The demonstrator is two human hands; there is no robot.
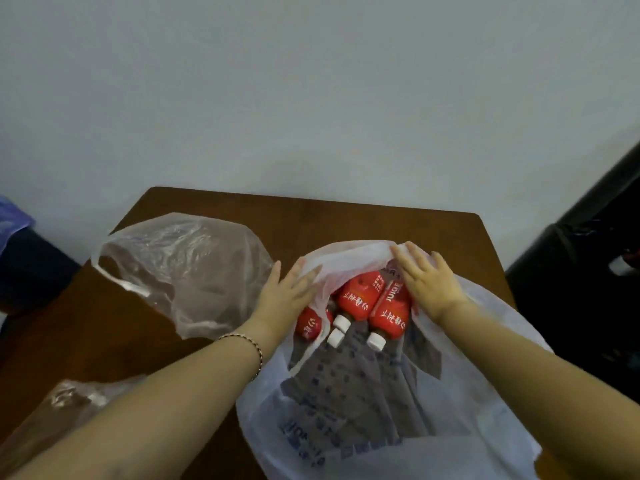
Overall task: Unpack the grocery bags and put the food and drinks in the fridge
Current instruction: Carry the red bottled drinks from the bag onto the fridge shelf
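A white plastic grocery bag with blue print lies open on the brown table. Inside it lie three drink bottles with red labels and white caps, caps toward me. My left hand rests with straight fingers on the bag's left rim. My right hand lies flat with spread fingers on the far rim, over the right bottle. Both hands spread the bag's mouth apart.
A clear, empty-looking plastic bag sits on the table to the left. Another clear bag lies at the near left edge. A dark object stands right of the table, against the pale wall behind.
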